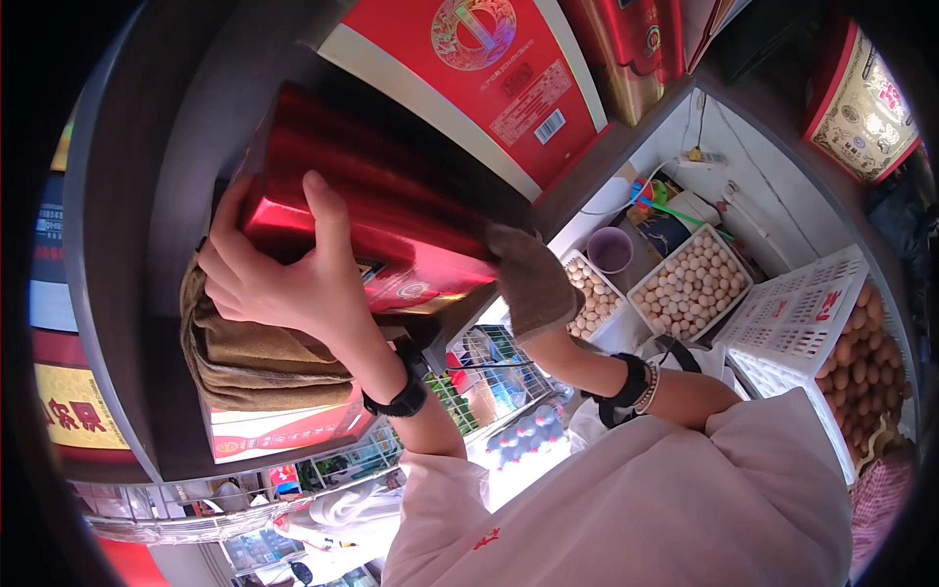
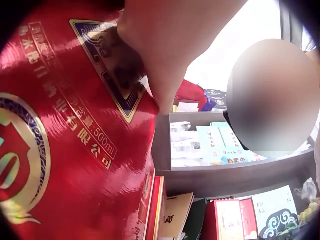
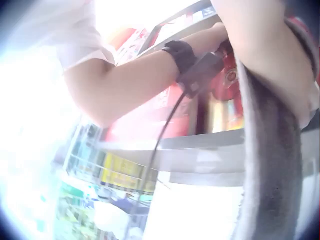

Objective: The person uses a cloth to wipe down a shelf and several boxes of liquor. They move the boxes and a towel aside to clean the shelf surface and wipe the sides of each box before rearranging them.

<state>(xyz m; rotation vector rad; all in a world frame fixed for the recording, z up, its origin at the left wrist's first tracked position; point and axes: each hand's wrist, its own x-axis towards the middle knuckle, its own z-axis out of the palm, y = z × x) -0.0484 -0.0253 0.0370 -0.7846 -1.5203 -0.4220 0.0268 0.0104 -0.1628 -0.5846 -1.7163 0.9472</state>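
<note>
In the head view a shiny red liquor box lies tilted at the shelf opening. My left hand grips its near end, thumb along the top and fingers round the side. Close up in the left wrist view, the red box shows gold lettering, with the left wrist above it. Brown cloth hangs in folds under the left hand. Another brown cloth covers my right hand at the box's far end, so its fingers are hidden. The right wrist view shows this cloth hanging beside the right hand.
A big red carton stands behind the box. White crates of eggs and a purple cup are at right. A wire rack is below. The dark shelf edge curves along the left.
</note>
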